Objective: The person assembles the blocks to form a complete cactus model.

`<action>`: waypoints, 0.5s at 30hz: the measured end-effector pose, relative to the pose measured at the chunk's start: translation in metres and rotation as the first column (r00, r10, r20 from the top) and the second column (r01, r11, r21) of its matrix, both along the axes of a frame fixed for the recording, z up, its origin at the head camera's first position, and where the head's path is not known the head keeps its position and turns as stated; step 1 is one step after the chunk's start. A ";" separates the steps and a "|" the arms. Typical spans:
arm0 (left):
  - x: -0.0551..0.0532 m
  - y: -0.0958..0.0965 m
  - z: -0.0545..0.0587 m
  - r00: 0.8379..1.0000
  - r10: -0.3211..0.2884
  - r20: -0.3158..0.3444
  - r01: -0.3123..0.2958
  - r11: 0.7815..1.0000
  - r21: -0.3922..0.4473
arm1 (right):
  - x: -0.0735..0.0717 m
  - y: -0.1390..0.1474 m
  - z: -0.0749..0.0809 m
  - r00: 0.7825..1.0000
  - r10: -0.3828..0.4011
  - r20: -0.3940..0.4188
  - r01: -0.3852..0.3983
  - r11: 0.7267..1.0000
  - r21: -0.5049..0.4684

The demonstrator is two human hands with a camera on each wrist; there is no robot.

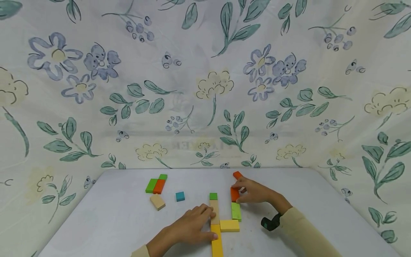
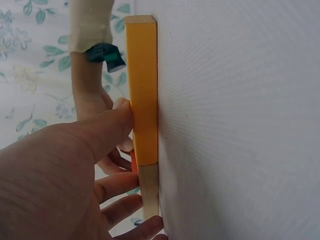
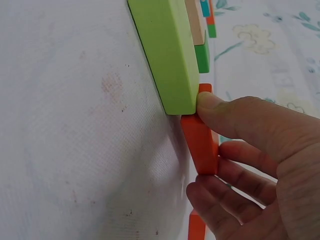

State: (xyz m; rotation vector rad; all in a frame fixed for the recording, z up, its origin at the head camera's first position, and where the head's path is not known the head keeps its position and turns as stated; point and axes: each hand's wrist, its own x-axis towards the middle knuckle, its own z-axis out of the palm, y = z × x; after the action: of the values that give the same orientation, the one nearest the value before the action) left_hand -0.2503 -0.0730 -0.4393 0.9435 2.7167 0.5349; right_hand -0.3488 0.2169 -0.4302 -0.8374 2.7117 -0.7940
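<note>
A row of blocks runs away from me in the head view: an orange-yellow block (image 1: 217, 248), a plain wooden block (image 1: 216, 219) and a small green block (image 1: 213, 196). My left hand (image 1: 192, 225) rests along its left side, thumb touching the orange-yellow block and fingertips at the wooden one, as the left wrist view also shows. A yellow block (image 1: 229, 225) sticks out rightward from this row. Beyond its right end lies a lime green block (image 1: 236, 212). My right hand (image 1: 257, 191) pinches an orange block (image 3: 201, 145) lengthwise, its near end against the lime block's far end.
Another orange block (image 1: 237, 175) lies just past my right hand. Farther left are a blue block (image 1: 180, 196), a loose wooden block (image 1: 157, 202), and a cluster with a green block (image 1: 151, 185) and an orange block (image 1: 158, 186). Flowered cloth (image 1: 205, 107) hangs behind the white table (image 1: 106, 214).
</note>
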 end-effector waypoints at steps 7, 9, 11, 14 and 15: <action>0.000 0.000 0.001 1.000 -0.007 -0.003 0.007 1.000 0.001 | -0.001 0.000 0.000 1.000 0.009 0.019 -0.009 1.000 -0.001; 0.001 0.000 0.002 1.000 -0.012 -0.005 0.012 1.000 0.004 | 0.000 0.000 0.000 1.000 0.009 0.020 -0.009 1.000 0.004; 0.001 -0.001 0.002 1.000 -0.014 -0.007 0.014 1.000 0.006 | 0.000 0.000 0.001 1.000 0.009 0.020 -0.009 1.000 0.008; 0.002 -0.001 0.003 1.000 -0.021 -0.013 0.021 1.000 0.006 | 0.001 -0.001 0.002 1.000 0.009 0.030 -0.010 1.000 0.009; 0.002 -0.001 0.003 1.000 -0.021 -0.014 0.021 1.000 0.004 | 0.001 -0.001 0.002 0.999 0.010 0.035 -0.010 1.000 0.006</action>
State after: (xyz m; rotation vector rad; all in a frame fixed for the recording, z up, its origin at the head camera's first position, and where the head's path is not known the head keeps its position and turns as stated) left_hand -0.2487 -0.0739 -0.4366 0.9792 2.7158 0.5328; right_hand -0.3475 0.2156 -0.4283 -0.8275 2.6765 -0.7902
